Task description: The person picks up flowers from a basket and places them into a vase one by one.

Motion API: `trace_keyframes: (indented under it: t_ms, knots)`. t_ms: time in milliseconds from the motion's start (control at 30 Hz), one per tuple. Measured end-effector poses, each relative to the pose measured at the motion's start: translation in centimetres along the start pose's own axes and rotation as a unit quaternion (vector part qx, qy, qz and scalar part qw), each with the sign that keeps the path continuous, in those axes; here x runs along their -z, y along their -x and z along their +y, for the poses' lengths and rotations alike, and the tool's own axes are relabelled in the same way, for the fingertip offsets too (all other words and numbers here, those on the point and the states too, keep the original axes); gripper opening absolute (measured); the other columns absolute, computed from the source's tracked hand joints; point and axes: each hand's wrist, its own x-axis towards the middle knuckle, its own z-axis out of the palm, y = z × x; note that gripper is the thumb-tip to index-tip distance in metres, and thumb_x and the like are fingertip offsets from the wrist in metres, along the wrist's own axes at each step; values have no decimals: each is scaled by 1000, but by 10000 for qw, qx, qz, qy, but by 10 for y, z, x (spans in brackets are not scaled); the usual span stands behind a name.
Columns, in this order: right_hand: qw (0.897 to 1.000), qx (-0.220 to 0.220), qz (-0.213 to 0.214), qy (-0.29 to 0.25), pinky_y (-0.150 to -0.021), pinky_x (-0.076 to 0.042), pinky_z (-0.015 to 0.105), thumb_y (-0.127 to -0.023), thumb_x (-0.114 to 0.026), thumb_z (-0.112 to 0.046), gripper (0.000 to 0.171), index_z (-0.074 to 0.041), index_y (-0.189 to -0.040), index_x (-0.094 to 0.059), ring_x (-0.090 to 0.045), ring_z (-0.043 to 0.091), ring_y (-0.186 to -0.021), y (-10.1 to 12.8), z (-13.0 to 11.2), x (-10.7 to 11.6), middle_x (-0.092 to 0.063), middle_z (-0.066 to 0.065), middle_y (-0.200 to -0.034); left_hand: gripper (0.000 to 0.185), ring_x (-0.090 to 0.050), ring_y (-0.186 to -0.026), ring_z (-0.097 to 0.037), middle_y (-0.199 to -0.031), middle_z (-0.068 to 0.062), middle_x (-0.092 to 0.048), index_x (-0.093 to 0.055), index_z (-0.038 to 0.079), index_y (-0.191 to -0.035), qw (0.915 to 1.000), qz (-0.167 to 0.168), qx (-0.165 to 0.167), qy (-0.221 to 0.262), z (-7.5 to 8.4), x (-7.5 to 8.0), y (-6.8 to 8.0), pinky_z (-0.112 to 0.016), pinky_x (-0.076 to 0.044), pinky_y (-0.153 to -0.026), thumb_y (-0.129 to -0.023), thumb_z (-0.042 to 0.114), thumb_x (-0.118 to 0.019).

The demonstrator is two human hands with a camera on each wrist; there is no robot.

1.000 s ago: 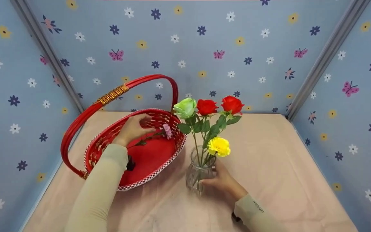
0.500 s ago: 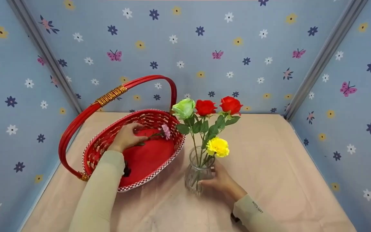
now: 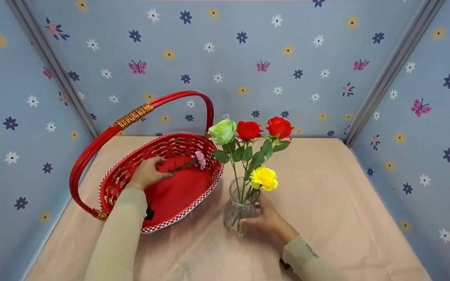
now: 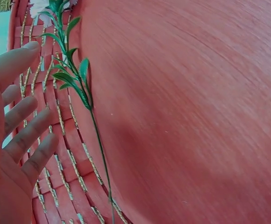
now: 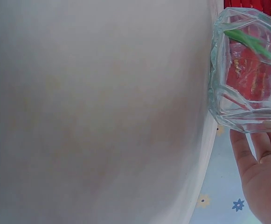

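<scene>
In the red wicker basket (image 3: 182, 210) lies a pink artificial flower (image 3: 200, 160) with a thin green stem (image 4: 99, 140). My left hand (image 3: 147, 173) is inside the basket, beside that stem and apart from it, thumb and fingers spread. In the left wrist view nothing sits between its fingers. My right hand (image 3: 272, 220) holds a clear glass vase (image 3: 233, 214) from the right side, thumb across the front. A green rose (image 3: 222, 132), two red roses (image 3: 249, 130) and a yellow carnation (image 3: 264, 178) stand in the vase.
The basket's tall red handle (image 3: 88, 156), wrapped with gold cord, arches over its left and back. A pale pink cloth (image 3: 326, 203) covers the table. Blue flower-printed panels (image 3: 272, 47) stand at the back and both sides.
My left hand has moved down and left inside the basket, away from the pink flower's head. My right hand and the vase stay in place.
</scene>
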Motion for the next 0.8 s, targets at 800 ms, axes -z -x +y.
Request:
trace_keyframes:
  t_ms: [800]
  knots:
    - [9998, 155, 41, -97, -112, -51, 65, -74, -101, -16, 107, 3, -160, -40, -59, 42, -138, -1, -1, 1, -57, 24, -156, 65, -59, -137, -48, -148, -29, -62, -60, -1, -148, 9967, -600, 387, -377, -25, -4, 6, -65, -46, -117, -94, 24, -86]
